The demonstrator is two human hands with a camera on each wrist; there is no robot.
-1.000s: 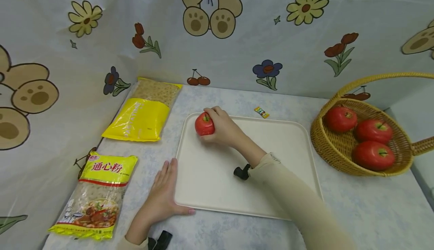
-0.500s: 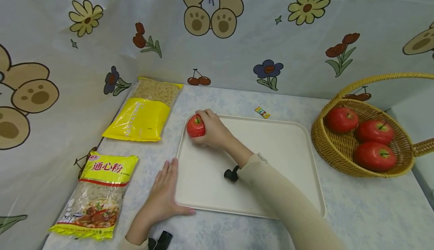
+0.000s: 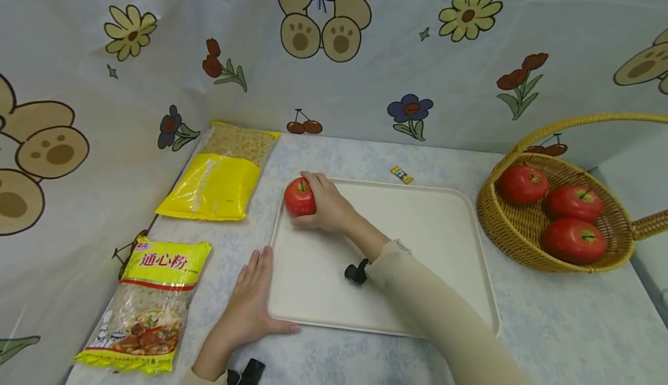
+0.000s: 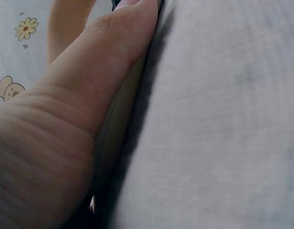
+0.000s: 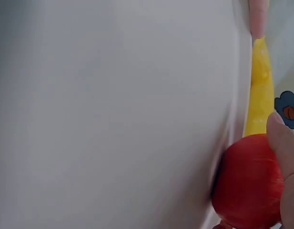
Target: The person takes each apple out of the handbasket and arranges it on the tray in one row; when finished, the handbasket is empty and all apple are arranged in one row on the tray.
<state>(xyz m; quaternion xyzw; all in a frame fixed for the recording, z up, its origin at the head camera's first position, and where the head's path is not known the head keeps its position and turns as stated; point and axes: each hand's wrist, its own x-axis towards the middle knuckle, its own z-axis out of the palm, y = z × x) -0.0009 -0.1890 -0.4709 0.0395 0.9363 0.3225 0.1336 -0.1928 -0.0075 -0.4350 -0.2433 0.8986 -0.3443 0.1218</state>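
A white rectangular tray [image 3: 417, 246] lies on the table. In its far left corner sits a red apple [image 3: 298, 197], close against the raised rim. My right hand [image 3: 330, 206] holds this apple from the right, fingers on the far side and thumb on the near side. The right wrist view shows the thumb on the apple [image 5: 249, 186]. My left hand [image 3: 249, 301] rests at the tray's near left corner, fingers straight along the left edge and thumb along the front edge. The left wrist view shows only its thumb [image 4: 108, 57] and wrist beside the tray's side.
A wicker basket [image 3: 493, 240] with an arched handle holds three red apples on the right. Two pasta bags, one yellow [image 3: 219, 185] and one clear-fronted [image 3: 151, 304], lie on the left. A small candy packet [image 3: 402, 174] lies behind the tray, before a patterned cloth.
My right hand has moved the apple left, into the tray's far left corner. Over the last half second its thumb has shifted slightly nearer me. The left hand stays put.
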